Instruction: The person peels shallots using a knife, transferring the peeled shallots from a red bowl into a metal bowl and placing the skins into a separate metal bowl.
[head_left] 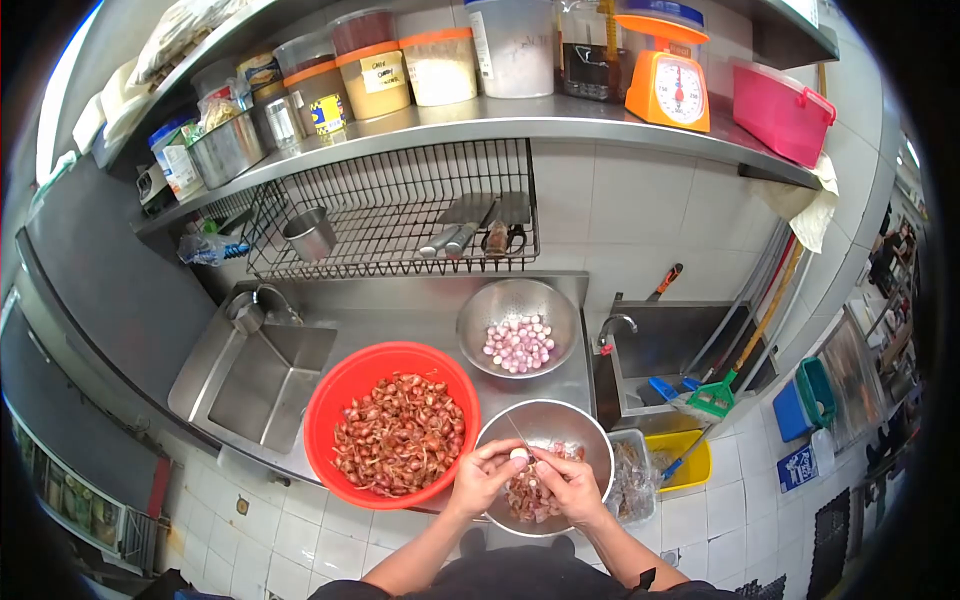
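Observation:
Over a metal bowl (598, 432) of shallot skins (535, 500), my two hands are close together. My left hand (482, 480) pinches a pale peeled shallot (519, 454) at its fingertips. A thin small knife (515, 427) points up and away from my right hand (568, 487), whose fingers are closed around its handle, mostly hidden. To the left, a large red basin (318, 425) is heaped with unpeeled brown-red shallots (400, 435). Behind the skins bowl, a steel bowl (478, 308) holds peeled pinkish-white shallots (518, 343).
A steel sink (265, 385) lies left and a second sink (650, 345) right. Above hang a wire rack (380, 200) with knives and a shelf (450, 128) with tubs and an orange scale (670, 88). A plastic container (632, 475) and yellow tub (690, 460) are at right.

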